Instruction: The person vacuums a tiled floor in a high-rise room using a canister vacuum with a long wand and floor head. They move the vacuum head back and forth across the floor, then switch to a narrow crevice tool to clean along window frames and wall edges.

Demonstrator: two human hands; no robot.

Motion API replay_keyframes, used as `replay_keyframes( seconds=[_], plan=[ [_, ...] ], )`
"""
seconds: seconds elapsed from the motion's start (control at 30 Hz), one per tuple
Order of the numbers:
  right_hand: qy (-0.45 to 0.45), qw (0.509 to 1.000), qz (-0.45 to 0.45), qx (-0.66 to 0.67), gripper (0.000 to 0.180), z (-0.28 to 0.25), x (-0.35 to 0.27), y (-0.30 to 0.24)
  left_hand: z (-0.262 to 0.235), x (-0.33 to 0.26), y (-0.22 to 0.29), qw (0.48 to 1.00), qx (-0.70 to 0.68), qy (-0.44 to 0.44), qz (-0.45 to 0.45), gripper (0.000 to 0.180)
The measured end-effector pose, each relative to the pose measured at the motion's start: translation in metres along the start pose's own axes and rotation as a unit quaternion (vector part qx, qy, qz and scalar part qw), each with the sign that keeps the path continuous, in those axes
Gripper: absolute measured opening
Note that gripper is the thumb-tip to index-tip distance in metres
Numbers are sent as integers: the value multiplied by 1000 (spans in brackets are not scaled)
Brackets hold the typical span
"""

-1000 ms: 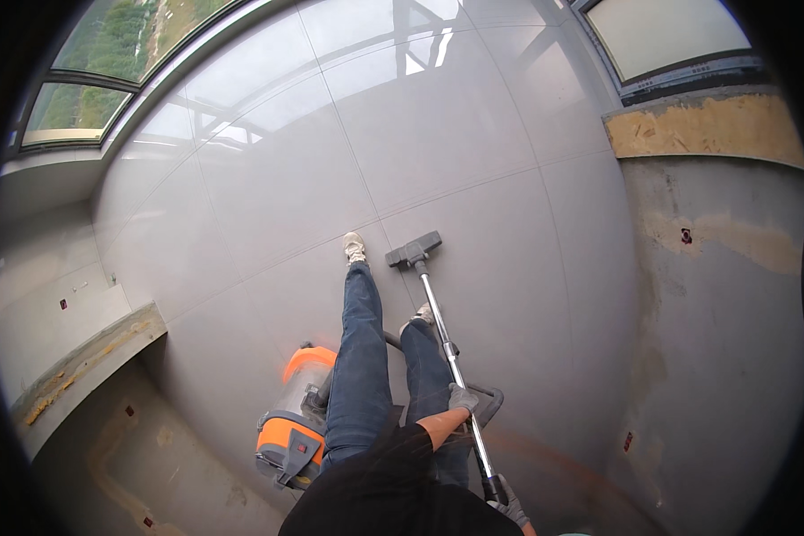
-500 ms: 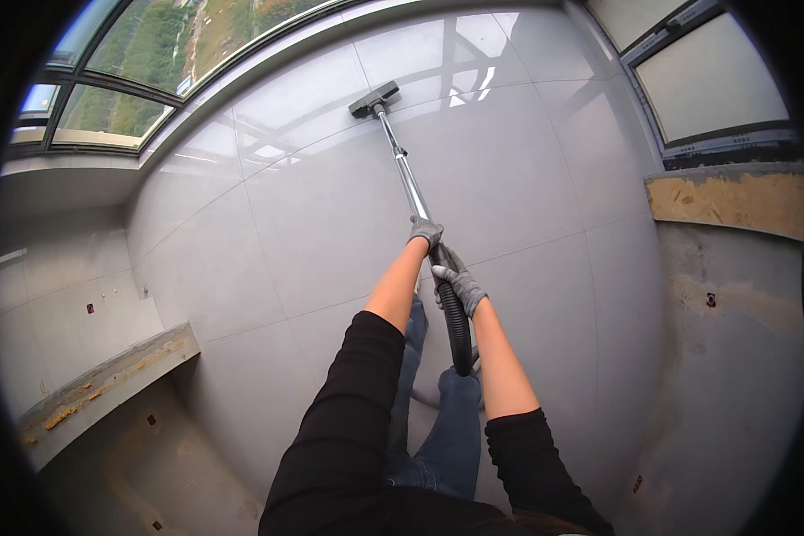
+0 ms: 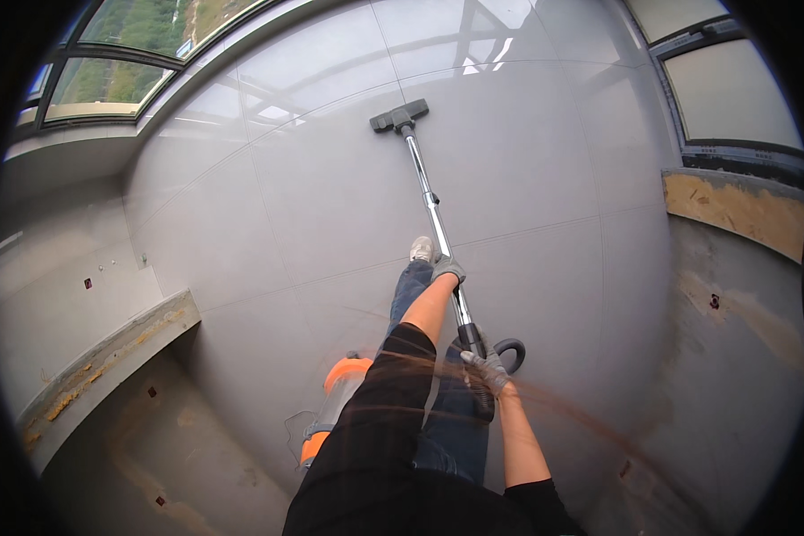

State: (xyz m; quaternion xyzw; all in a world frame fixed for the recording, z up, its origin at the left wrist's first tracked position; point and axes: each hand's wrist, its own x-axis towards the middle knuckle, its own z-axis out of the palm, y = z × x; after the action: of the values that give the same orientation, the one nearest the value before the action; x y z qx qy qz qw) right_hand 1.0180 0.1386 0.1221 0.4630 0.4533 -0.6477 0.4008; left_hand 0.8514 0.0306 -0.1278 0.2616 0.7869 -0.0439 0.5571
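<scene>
A vacuum cleaner's wide black floor head [image 3: 400, 116] lies on the glossy grey floor tiles, a little below the window reflections. From it a silver tube [image 3: 434, 213] slants back toward me. My left hand [image 3: 448, 268], in a grey glove, is closed around the tube's lower chrome part. Farther back, my right hand [image 3: 486, 368], gloved too, grips the black handle where the ribbed hose joins. A loop of the black hose [image 3: 512, 350] curls out to the right of this hand. At my left side stands the vacuum canister [image 3: 335, 406], orange and grey, partly hidden by my sleeve.
A rough concrete ledge [image 3: 107, 371] juts from the left wall. Windows [image 3: 107, 87] border the far left, with another window [image 3: 732, 94] above a raw sill [image 3: 732, 210] at right. My light shoe [image 3: 422, 250] stands beside the tube. Blurred hair strands cross the lower view.
The floor head has come back toward me, and both hands have drawn back with the tube. My left shoe and the orange canister have come into view.
</scene>
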Motion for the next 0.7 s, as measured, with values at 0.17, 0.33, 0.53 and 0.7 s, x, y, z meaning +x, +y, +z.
replay_keyframes(
  seconds=[0.17, 0.33, 0.53, 0.7],
  plan=[
    [-4, 1000, 7, -3, 89, -67, -81, 123, 115, -11, 89, 983, 138, -74, 91, 33],
    [28, 995, 95, -5, 90, -149, -175, 259, 253, -84, 240, 876, -457, 26, -149, 65],
    [103, 978, -63, -171, 86, -231, -284, 388, 346, -175, 396, 872, -470, -100, -92, 63],
    [127, 981, 15, -147, 85, -235, -264, 394, 358, -170, 397, 791, -581, -3, -192, 80]
  ],
)
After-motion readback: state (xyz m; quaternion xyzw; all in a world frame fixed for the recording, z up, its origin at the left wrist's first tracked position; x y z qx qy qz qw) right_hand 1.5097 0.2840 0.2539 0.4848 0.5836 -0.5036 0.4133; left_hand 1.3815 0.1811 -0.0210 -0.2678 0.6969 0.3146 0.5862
